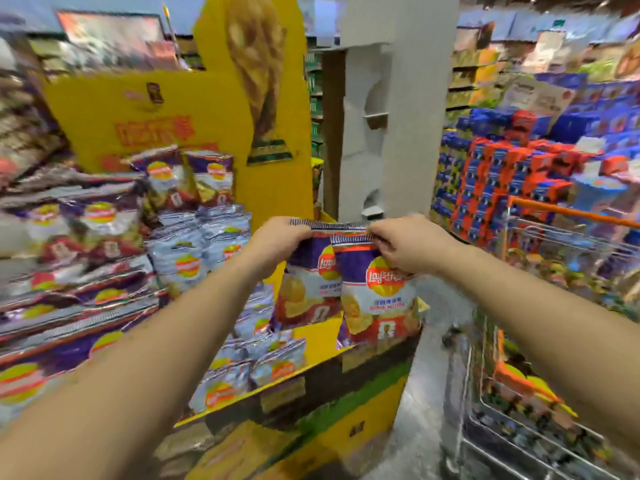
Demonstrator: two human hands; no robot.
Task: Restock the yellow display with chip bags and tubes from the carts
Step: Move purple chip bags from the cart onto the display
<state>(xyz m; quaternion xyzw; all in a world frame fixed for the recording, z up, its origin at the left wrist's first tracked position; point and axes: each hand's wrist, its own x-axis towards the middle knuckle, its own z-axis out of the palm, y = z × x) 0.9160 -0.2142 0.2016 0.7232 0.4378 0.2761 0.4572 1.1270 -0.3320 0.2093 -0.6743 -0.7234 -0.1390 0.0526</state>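
Purple chip bags, two of them, hang side by side above the yellow display (322,344). Left hand (277,242) pinches the top seam of the rear bag (306,292); right hand (405,245) pinches the front bag (377,299). One wire cart (554,244) stands right.

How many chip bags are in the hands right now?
2. One bag hangs from the left hand, partly behind the other. The front bag hangs from the right hand. Both are pinched by their top seals; more could be hidden behind.
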